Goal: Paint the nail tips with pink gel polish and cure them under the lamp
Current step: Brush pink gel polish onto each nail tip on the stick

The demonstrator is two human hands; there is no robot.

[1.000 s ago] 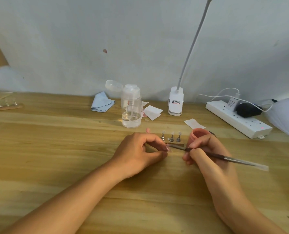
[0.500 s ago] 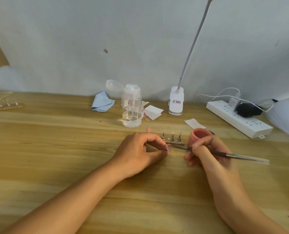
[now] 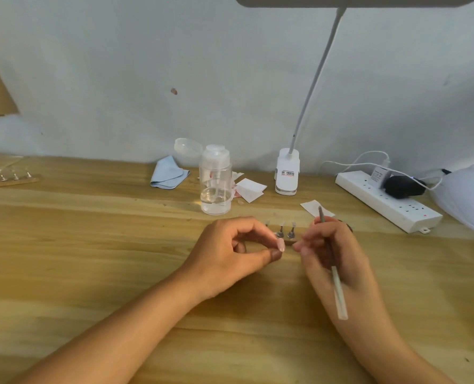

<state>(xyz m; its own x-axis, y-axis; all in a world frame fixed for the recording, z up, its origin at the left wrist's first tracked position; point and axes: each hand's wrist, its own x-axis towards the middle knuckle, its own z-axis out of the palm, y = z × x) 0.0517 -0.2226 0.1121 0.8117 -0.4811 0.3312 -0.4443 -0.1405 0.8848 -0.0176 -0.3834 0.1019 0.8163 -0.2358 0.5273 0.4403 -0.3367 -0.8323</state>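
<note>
A pale wall backs the wooden surface (image 3: 91, 245). The left hand (image 3: 230, 253) pinches a pink nail tip (image 3: 281, 244) between thumb and forefinger. Close beside it, the right hand (image 3: 332, 253) grips the brush (image 3: 338, 289), bristles pointing away. Uncured gel could smear against those fingers before reaching the lamp (image 3: 287, 173) behind.

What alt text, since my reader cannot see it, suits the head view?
A left hand pinches a pink nail tip at a wooden table; the right hand holds a brush. Behind stand a pump bottle, lamp and power strip.
</note>
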